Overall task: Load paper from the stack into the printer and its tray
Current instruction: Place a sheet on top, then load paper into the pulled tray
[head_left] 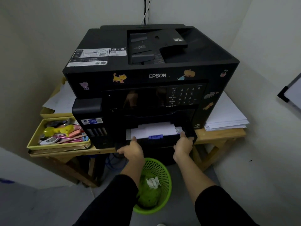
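Observation:
A black Epson printer (151, 75) with cat stickers stands on a wooden table (219, 134). Its lower paper tray (156, 141) is pulled partway out, showing white paper (154, 130) inside and a blue guide clip (155, 137) at the front. My left hand (132, 150) grips the tray's front left edge, thumb up near the paper. My right hand (183, 146) grips the front right edge, thumb on top. A stack of white paper (226, 115) lies on the table to the printer's right.
A yellow box (32, 144) of pens and small items sits left of the printer, with loose sheets (60, 98) behind it. A green mesh waste bin (154, 185) stands on the floor below my arms. Walls close in on both sides; cables (146, 10) run up behind.

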Action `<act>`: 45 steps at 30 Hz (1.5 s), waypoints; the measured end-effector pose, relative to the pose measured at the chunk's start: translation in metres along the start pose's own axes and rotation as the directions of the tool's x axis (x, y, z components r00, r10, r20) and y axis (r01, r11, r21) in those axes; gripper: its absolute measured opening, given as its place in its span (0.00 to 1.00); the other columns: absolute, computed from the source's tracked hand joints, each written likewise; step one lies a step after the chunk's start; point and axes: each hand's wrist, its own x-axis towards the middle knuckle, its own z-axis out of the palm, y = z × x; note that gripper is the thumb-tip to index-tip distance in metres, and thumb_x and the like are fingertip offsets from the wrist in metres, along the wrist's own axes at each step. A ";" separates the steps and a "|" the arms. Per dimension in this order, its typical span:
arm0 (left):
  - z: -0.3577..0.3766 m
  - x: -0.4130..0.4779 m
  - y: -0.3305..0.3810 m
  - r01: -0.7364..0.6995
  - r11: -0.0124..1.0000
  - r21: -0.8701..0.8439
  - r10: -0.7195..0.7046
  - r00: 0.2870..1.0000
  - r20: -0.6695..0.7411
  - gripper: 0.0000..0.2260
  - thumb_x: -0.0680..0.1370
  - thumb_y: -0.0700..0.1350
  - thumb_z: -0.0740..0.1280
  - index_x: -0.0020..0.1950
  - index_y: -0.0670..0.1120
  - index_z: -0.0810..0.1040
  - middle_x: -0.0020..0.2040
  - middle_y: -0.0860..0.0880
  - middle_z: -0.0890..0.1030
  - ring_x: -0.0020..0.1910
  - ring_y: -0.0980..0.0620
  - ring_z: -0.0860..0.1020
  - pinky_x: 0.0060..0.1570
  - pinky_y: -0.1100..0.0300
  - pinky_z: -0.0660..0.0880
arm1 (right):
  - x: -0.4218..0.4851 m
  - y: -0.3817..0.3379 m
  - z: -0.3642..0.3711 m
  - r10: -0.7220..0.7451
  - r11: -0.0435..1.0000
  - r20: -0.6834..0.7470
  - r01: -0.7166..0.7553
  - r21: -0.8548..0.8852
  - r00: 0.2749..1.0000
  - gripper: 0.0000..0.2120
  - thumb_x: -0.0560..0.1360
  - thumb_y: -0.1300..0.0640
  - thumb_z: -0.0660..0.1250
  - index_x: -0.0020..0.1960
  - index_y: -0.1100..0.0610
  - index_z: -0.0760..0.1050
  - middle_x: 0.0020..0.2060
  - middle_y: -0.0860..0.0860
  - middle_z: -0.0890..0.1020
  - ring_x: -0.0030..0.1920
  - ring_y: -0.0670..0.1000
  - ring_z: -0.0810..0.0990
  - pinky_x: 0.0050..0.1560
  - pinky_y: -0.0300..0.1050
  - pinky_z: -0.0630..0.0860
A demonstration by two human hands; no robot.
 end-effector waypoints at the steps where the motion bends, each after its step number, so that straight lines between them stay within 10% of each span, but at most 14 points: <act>1: 0.002 0.007 0.007 0.017 0.999 -0.048 -0.014 0.999 0.051 0.38 0.74 0.60 0.63 0.76 0.40 0.56 0.74 0.36 0.63 0.72 0.36 0.66 0.71 0.42 0.64 | 0.004 -0.006 0.004 0.043 0.995 0.029 -0.045 0.087 0.999 0.34 0.80 0.49 0.58 0.79 0.52 0.43 0.75 0.56 0.61 0.73 0.63 0.62 0.72 0.62 0.64; 7: 0.019 0.000 0.046 0.092 0.887 -0.452 -0.035 0.990 0.133 0.39 0.76 0.66 0.57 0.79 0.48 0.45 0.79 0.51 0.45 0.78 0.46 0.51 0.76 0.48 0.53 | 0.027 -0.019 0.024 0.181 0.874 0.165 -0.235 0.424 0.970 0.30 0.80 0.45 0.56 0.78 0.51 0.51 0.75 0.57 0.62 0.75 0.59 0.59 0.71 0.60 0.64; 10: 0.029 0.003 0.051 0.139 0.828 -0.544 -0.095 0.990 0.107 0.44 0.72 0.70 0.59 0.79 0.50 0.44 0.79 0.52 0.47 0.78 0.46 0.51 0.77 0.48 0.51 | 0.026 -0.020 0.033 0.192 0.853 0.133 -0.232 0.467 0.972 0.32 0.78 0.42 0.59 0.77 0.50 0.54 0.73 0.56 0.66 0.72 0.57 0.67 0.47 0.46 0.76; 16: 0.036 0.005 0.058 0.201 0.811 -0.549 -0.158 0.979 0.126 0.53 0.63 0.75 0.62 0.78 0.54 0.43 0.79 0.54 0.46 0.78 0.42 0.53 0.75 0.48 0.52 | 0.024 -0.026 0.038 0.164 0.847 0.089 -0.186 0.498 0.982 0.38 0.71 0.36 0.64 0.76 0.50 0.58 0.71 0.53 0.69 0.39 0.46 0.70 0.27 0.35 0.67; 28: 0.041 0.015 0.057 0.135 0.869 -0.476 -0.085 0.989 0.124 0.53 0.67 0.69 0.68 0.77 0.53 0.36 0.79 0.51 0.53 0.75 0.44 0.62 0.74 0.48 0.59 | 0.017 -0.038 0.042 0.204 0.854 0.099 -0.226 0.468 0.974 0.40 0.70 0.34 0.66 0.75 0.49 0.59 0.59 0.52 0.77 0.36 0.47 0.74 0.28 0.35 0.66; 34: 0.035 0.021 0.054 0.144 0.880 -0.453 -0.088 0.986 0.142 0.52 0.63 0.70 0.70 0.78 0.50 0.51 0.76 0.48 0.62 0.69 0.41 0.70 0.69 0.48 0.68 | 0.016 -0.038 0.042 0.216 0.876 0.079 -0.229 0.424 0.973 0.42 0.70 0.40 0.70 0.77 0.47 0.54 0.61 0.53 0.76 0.46 0.49 0.78 0.31 0.37 0.68; 41: 0.029 0.014 0.053 0.085 0.897 -0.434 -0.058 0.995 0.075 0.38 0.63 0.64 0.74 0.66 0.43 0.74 0.59 0.48 0.79 0.57 0.43 0.79 0.59 0.53 0.77 | 0.027 -0.041 0.047 0.226 0.907 0.051 -0.230 0.353 0.973 0.42 0.65 0.40 0.74 0.73 0.50 0.61 0.43 0.49 0.79 0.33 0.47 0.76 0.27 0.37 0.69; 45: 0.029 0.019 0.056 0.058 0.858 -0.511 -0.024 0.997 0.073 0.32 0.69 0.56 0.74 0.68 0.42 0.72 0.58 0.46 0.78 0.53 0.46 0.77 0.65 0.50 0.73 | 0.043 -0.033 0.045 0.173 0.893 0.107 -0.202 0.403 0.979 0.38 0.67 0.44 0.74 0.72 0.52 0.64 0.57 0.54 0.80 0.33 0.46 0.73 0.36 0.37 0.75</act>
